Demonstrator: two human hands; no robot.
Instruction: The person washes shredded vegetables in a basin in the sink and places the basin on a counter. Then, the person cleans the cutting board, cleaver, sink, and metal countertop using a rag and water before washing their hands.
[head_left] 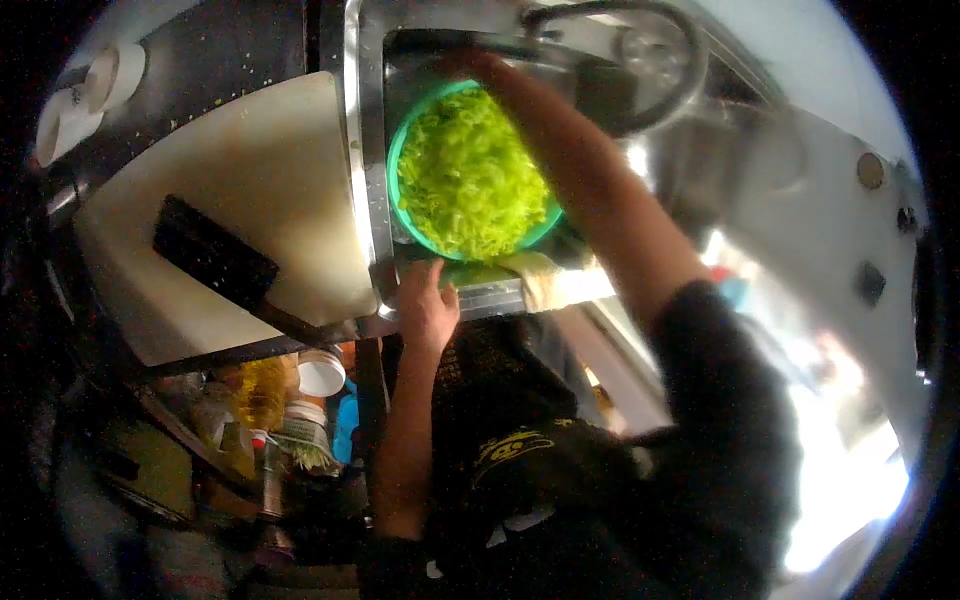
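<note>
- Location: the green bowl (540, 232) sits within the sink (365, 170), upper centre of the frame. It is heaped with shredded greens (470, 175); whether water lies beneath them cannot be told.
- Left hand (428, 305): at the bowl's lower edge, fingers partly spread, thumb standing apart. Contact with the rim cannot be confirmed.
- Right hand (465, 66): at the bowl's upper rim, blurred and in shadow. Whether its fingers are spread or pinching the rim cannot be told.
- Spillage risk, judged likeliest: the heap appears close to rim height, so a tilt or uneven lift could shed shreds into the sink.
- Slip risk: if rim or fingers are wet, one side could drop.
- Knife hazard: a cleaver (215, 250) lies on the chopping board (230, 150), left of frame, its handle reaching the board's lower edge. A passing sleeve could knock it.
- Snag risk: a cloth (540, 282) drapes over the sink's front edge, near the bowl, and could catch.
- Other containers, lower left: a bottle (263, 390) showing yellow contents, and a white tub (321, 372) whose contents are not visible.
</note>
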